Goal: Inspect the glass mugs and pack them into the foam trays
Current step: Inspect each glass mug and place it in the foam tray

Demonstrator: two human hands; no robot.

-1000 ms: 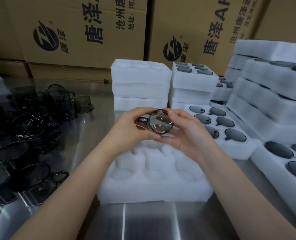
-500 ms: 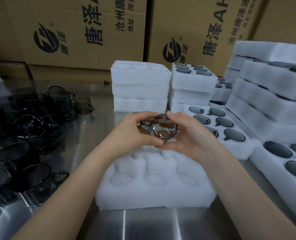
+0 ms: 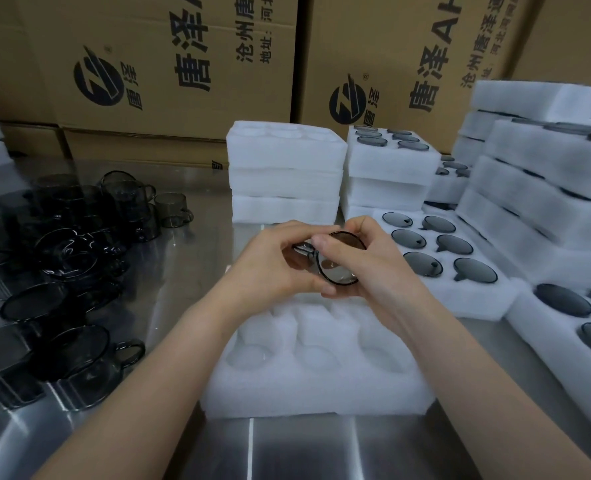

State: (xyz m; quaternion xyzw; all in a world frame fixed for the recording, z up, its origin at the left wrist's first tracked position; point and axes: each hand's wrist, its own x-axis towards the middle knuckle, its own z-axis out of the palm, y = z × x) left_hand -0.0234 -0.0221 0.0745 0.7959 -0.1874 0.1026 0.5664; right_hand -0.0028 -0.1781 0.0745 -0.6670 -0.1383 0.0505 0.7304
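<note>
Mid-inspection, by the look of it: holding one smoky glass mug (image 3: 339, 263) in a two-handed grip, left hand (image 3: 270, 268) curled about the handle side, right hand (image 3: 377, 282) wrapped round the body, mouth of the mug tilted toward the camera. Held in the air just above the far part of an empty foam tray (image 3: 315, 403), with three bare pockets showing below the grip and the far row hidden behind the hands. Done, judging from what lies right of the grip: a filled tray (image 3: 488, 303) with six mugs seated, plus more filled trays (image 3: 546, 188) stacked further right. Left to do: seating this mug, then working through the loose mugs (image 3: 69, 258) crowded on the table (image 3: 183, 258) left of the grip. Spare empty trays (image 3: 285, 174) stacked just beyond the grip. Probably about midway, with none visibly packed in the tray below.
</note>
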